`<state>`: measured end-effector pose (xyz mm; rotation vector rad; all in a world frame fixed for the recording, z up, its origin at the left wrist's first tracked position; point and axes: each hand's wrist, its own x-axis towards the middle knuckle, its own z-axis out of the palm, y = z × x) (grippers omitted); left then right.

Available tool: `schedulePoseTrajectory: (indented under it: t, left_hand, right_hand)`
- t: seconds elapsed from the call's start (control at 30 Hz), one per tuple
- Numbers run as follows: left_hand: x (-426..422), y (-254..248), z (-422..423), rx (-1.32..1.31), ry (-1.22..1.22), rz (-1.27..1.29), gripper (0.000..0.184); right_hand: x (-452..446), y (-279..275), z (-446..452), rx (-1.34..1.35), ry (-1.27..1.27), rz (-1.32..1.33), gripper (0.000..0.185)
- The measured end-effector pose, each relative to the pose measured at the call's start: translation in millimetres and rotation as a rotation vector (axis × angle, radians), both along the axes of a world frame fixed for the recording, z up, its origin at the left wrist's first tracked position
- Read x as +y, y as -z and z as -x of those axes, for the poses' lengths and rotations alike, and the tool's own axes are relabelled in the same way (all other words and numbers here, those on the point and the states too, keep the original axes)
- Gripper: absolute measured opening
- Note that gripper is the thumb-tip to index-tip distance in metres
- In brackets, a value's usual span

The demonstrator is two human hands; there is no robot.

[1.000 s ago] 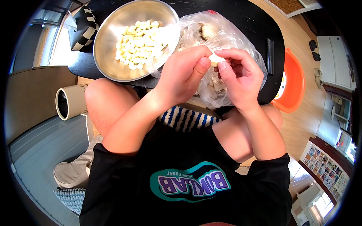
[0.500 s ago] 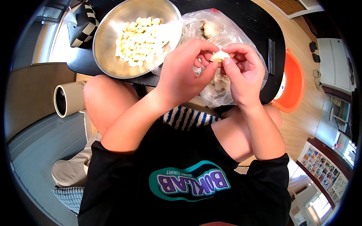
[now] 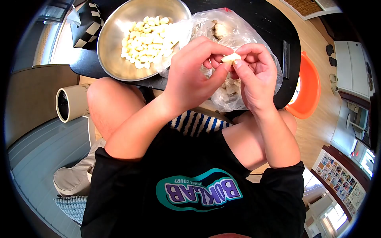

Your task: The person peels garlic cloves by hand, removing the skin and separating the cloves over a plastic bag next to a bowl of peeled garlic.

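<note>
Between the fingertips of both hands is a pale garlic clove. My left hand pinches it from the left, and my right hand grips its other side with thumb and forefinger. Both hands are over a clear plastic bag, which holds a garlic bulb and a heap of papery skins. To the left, a wide steel bowl contains many peeled garlic cloves. Part of the bag overlaps the bowl's right side.
The black table carries the bowl and bag. A checkered tissue box stands at its left end. An orange basin is on the floor to the right, and a cream bin stands at the left, near my knee.
The clove stays between both hands, with its angle slightly altered. My fingers have shifted a little; the bowl and bag look the same.
</note>
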<state>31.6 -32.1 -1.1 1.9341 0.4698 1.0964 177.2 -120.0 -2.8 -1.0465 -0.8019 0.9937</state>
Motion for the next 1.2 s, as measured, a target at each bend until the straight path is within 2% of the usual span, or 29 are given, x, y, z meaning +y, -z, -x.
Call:
schedulePoseTrajectory:
  t: [0.43, 0.63, 0.7, 1.2]
  left_hand:
    - [2, -3, 0, 0.018, -0.039, -0.085, 0.025]
    - [2, -4, -2, 0.035, -0.098, -0.113, 0.023]
    - [2, -4, -3, 0.033, -0.116, -0.129, 0.022]
    - [6, 2, 0, 0.045, -0.213, -0.287, 0.016]
  right_hand:
    - [-1, -1, 0, 0.0, -0.005, -0.022, 0.021]
    - [-3, -2, 2, -0.135, 0.041, -0.027, 0.023]
    - [-3, -2, 4, -0.281, 0.089, -0.058, 0.024]
    - [-3, 0, 9, -0.415, 0.16, 0.0, 0.025]
